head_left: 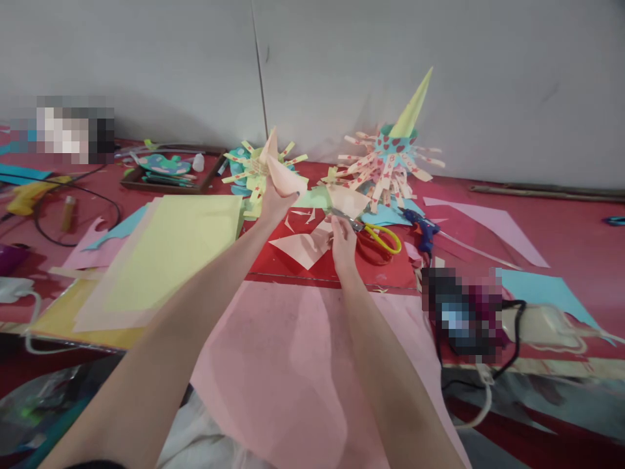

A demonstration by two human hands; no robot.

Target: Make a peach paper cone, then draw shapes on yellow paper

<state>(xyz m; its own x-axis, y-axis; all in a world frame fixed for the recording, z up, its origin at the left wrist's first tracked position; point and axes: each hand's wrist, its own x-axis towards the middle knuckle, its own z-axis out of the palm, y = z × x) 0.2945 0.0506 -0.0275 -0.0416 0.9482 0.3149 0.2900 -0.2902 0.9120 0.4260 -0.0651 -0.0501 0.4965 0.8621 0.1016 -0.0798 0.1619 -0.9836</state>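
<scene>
My left hand (280,203) is closed on a peach paper piece (286,177) that is folded or rolled to a point, raised over the work area. My right hand (344,240) is low over the red board (288,266), its fingers curled at the edge of a pointed peach paper scrap (305,250); its fingertips are partly hidden. Right beside that hand lie scissors with yellow handles (385,238), their blades passing behind the fingers. Small paper offcuts (306,215) are scattered on the board. Another peach sheet (347,200) lies just beyond.
Two paper-strip crafts stand at the back, one with a tall yellow cone (414,104). Coloured sheets (180,247) are stacked at left, near a tray (170,187) of tools. A blue glue gun (424,228) lies at right. Cables run along both sides; pink paper (293,365) covers my lap.
</scene>
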